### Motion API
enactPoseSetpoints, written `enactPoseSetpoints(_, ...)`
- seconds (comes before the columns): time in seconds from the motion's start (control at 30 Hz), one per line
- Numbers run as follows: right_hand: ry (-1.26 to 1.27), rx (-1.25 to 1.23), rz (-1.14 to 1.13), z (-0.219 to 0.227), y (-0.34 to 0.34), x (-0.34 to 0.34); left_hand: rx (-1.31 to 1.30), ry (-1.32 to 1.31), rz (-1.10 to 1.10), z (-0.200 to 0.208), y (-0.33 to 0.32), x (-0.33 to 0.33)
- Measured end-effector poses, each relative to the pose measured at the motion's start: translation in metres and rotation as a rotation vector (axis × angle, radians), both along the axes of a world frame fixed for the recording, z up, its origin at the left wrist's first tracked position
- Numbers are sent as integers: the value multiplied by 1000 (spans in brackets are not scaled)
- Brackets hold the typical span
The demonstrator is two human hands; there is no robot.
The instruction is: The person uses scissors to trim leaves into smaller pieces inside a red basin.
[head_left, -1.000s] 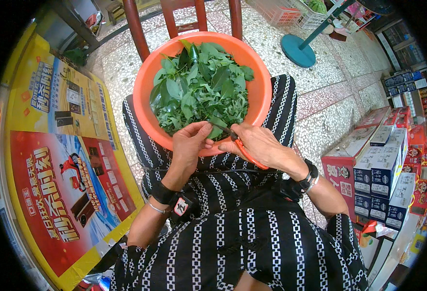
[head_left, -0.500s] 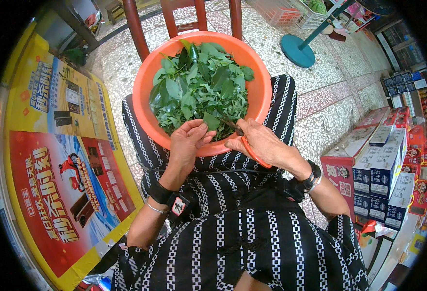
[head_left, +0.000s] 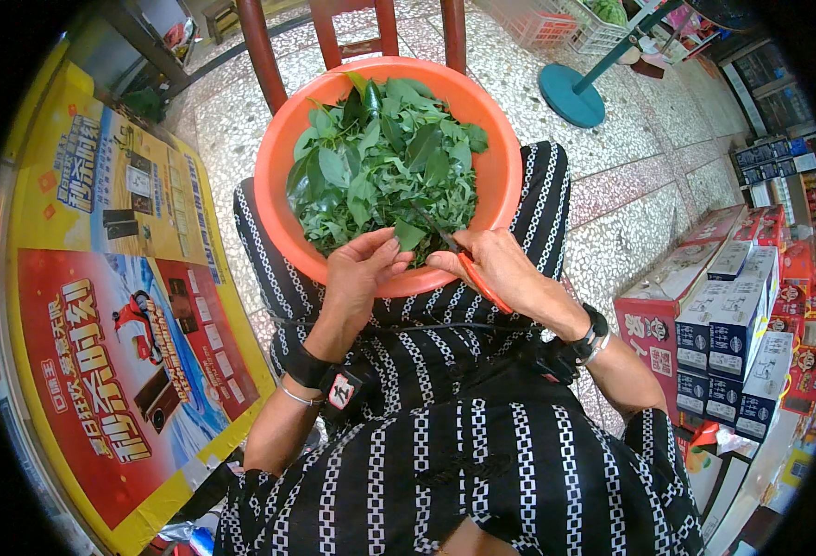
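Note:
An orange plastic basin (head_left: 278, 167) rests on my lap, heaped with green leaves (head_left: 380, 157). My left hand (head_left: 357, 278) reaches over the basin's near rim and pinches one leaf (head_left: 408, 234) by its edge. My right hand (head_left: 501, 273) grips red-handled scissors (head_left: 468, 269), whose dark blades point up and left into the leaves, right beside the pinched leaf. Both wrists wear dark bands.
A red wooden chair (head_left: 352, 28) stands just beyond the basin on speckled stone floor. A yellow and red poster board (head_left: 102, 306) lies at my left. Stacked cartons (head_left: 723, 315) line the right side. A teal round stand base (head_left: 570, 93) sits far right.
My left hand has shifted slightly right and taken a leaf by its edge. The scissors in my right hand have moved up toward that leaf.

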State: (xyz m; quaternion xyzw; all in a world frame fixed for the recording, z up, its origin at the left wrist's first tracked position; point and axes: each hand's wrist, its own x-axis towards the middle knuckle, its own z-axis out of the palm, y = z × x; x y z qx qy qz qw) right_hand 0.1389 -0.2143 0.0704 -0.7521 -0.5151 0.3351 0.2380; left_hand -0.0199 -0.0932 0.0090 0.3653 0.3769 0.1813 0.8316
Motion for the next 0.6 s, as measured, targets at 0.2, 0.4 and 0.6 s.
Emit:
enactPoseSetpoints(0.2, -104, -105, 67, 2, -5, -1, -8, -5, -2, 0, 1, 0)
enactPoseSetpoints(0.4, -149, -132, 126, 3, 2, -4, 77, 64, -98, 6, -1, 2)
enactPoseSetpoints(0.6, -44, -9, 8, 1, 3, -3, 36, 75, -57, 2, 2, -1)
